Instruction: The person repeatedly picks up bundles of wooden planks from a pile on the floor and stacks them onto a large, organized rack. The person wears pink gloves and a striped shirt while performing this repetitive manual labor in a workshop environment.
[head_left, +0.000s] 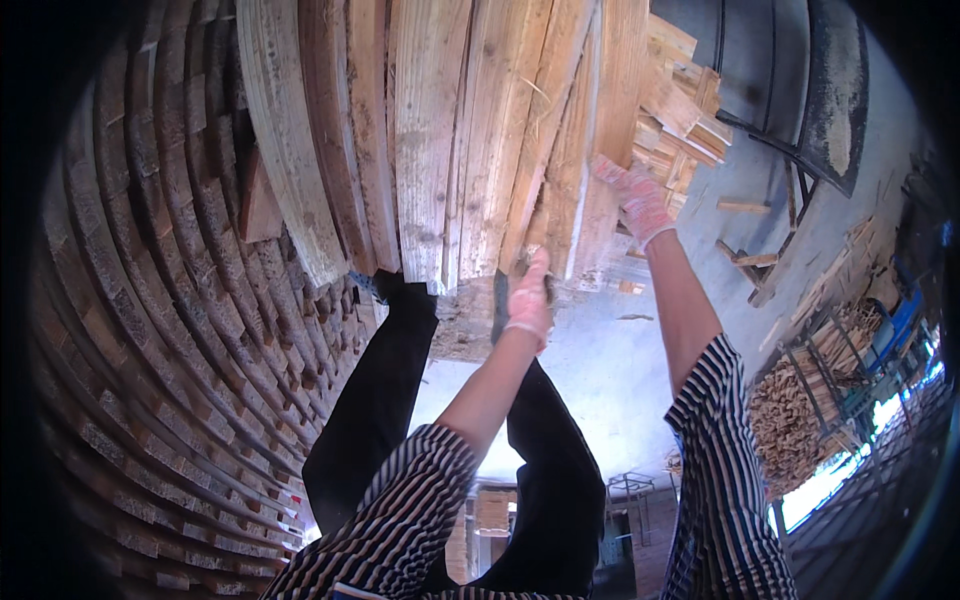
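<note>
Long, rough wooden boards [430,150] lie side by side in front of me, their near ends toward my legs. My left hand [530,305], in a pinkish knit glove, is closed on the near end of a narrow wooden board [552,205]. My right hand [640,203], gloved alike, grips the outer edge of the rightmost wooden board [622,85] farther up its length. That hand's fingertips rest on the wood, and its thumb is partly hidden.
A tall stack of weathered timber [180,300] rises along my left. Shorter wood pieces [690,110] are piled beyond my right hand. A dark metal frame [800,150] stands at the far right, with scraps on the floor and a bundle of sticks [800,425] nearer.
</note>
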